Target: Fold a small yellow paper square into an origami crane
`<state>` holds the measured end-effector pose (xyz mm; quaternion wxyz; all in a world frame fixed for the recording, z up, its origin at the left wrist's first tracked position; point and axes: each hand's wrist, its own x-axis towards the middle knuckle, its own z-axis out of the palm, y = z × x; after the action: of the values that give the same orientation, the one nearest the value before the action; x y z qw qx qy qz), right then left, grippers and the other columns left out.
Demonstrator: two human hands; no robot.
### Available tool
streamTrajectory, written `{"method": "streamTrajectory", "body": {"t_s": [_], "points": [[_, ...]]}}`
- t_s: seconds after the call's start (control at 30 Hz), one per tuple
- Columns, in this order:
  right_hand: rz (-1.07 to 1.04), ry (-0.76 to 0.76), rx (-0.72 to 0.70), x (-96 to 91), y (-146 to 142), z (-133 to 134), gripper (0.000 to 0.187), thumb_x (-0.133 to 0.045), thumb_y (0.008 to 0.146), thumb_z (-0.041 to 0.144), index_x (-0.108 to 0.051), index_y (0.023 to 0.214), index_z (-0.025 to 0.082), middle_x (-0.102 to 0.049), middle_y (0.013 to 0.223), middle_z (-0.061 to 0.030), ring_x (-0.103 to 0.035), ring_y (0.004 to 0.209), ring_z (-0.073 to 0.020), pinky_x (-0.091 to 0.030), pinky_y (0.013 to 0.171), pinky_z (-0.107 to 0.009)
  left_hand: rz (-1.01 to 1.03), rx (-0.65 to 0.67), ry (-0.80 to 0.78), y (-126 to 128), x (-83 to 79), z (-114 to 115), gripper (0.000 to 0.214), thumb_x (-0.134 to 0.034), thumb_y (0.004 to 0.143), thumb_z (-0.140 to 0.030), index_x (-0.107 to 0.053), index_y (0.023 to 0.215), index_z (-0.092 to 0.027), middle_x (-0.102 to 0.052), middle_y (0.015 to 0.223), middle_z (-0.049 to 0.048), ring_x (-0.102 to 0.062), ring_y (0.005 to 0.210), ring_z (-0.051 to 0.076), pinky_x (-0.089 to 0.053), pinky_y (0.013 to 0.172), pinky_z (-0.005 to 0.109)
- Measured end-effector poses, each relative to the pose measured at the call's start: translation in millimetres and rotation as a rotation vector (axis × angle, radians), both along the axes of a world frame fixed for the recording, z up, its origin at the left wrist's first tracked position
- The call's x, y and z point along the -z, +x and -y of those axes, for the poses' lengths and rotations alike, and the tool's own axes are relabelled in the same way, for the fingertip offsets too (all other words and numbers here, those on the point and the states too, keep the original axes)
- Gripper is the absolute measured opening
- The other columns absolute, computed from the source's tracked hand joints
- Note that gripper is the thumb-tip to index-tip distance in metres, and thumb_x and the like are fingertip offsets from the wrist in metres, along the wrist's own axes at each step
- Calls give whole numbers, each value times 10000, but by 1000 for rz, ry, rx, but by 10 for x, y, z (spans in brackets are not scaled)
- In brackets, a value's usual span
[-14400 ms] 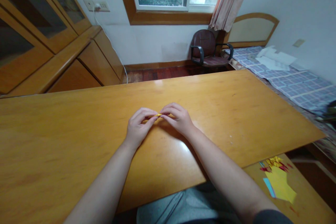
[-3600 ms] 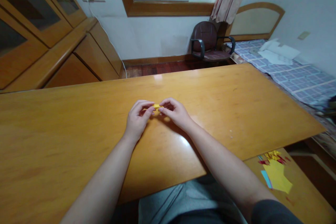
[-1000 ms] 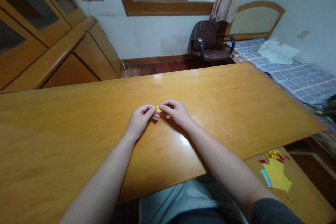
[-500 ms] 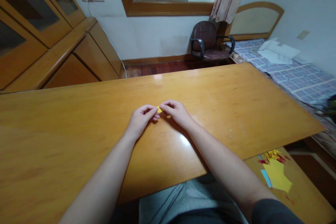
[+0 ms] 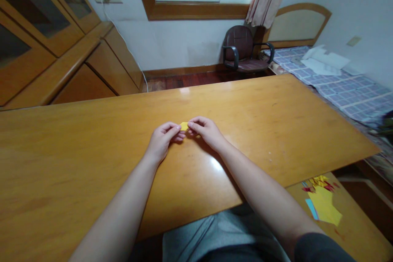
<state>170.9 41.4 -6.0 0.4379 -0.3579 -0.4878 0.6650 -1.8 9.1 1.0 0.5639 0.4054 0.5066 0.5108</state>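
Note:
A small piece of folded yellow paper [image 5: 184,126] is held just above the wooden table [image 5: 92,139], between my two hands. My left hand [image 5: 164,139] pinches its left end between thumb and fingers. At the right end, my right hand [image 5: 205,130] grips the paper the same way, with the thumb on top. The middle of the paper shows between the thumbs; its ends are hidden under my fingers.
At lower right, a lower wooden surface [image 5: 359,221] bears yellow paper sheets [image 5: 327,206], a blue strip [image 5: 312,208] and a pile of yellow and red folded pieces [image 5: 319,181]. Beyond the table stand an armchair [image 5: 241,47], a cabinet [image 5: 76,55] and a bed [image 5: 340,86].
My left hand has shifted slightly left along the paper, so more of the yellow shows between the thumbs. My right hand has barely moved.

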Motion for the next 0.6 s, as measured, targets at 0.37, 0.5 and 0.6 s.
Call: {"method": "streamTrajectory", "body": {"t_s": [0.37,0.5,0.6], "points": [[18,50,45,36,-6,-5,305,-743,721,419,-646,867,170,-644,730,12,-582,683,-118,-468,696,-269,-59,47,42,-8,39,-6,275,-777,724,-394,-701,772,-134,-722,704,57,-628,581,129,-504,580,240],[-18,63,106,18,2,-18,318,-763,690,369,-631,910,182,-632,775,15,-585,712,-120,-473,707,-269,-63,49,43,-31,71,-17,275,-753,743,-401,-708,781,-133,-731,725,71,-629,588,138,-502,590,252],[-47,95,151,7,2,-23,314,-764,686,343,-613,917,192,-618,787,23,-582,722,-116,-475,727,-270,-76,91,32,-41,70,-11,280,-740,755,-407,-711,778,-129,-738,752,85,-639,606,141,-504,608,255]]}}
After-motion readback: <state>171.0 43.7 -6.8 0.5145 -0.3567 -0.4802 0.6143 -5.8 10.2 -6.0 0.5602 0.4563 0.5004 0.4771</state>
